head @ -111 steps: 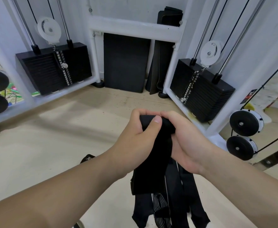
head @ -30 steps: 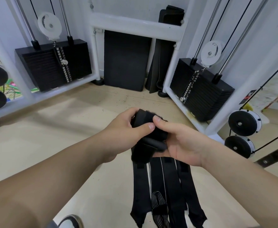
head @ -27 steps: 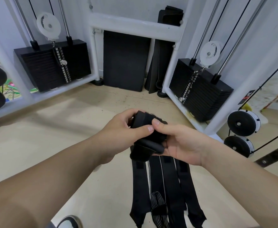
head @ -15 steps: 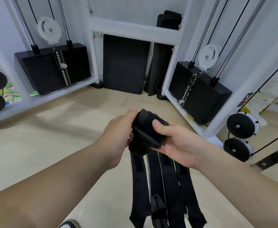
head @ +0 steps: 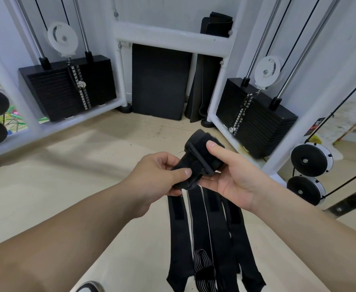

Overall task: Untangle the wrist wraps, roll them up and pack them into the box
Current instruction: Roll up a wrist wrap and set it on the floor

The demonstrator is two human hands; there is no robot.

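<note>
Gym floor [head: 67, 175] and cable-machine weight stacks [head: 67, 89] lie behind the hands, which share a rolled black wrist wrap [head: 200, 152]: the left hand [head: 160, 175] pinches its near end between thumb and fingers, and the right hand [head: 236, 180] cups it with the thumb curled on top. More wraps [head: 206, 228] hang loose below the right palm; they look light, soft and floppy, so I would squeeze the roll across its sides.

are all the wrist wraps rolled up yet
No, only one rolled wrap is held between the left hand and right hand, while several loose straps hang unrolled below them.
</note>
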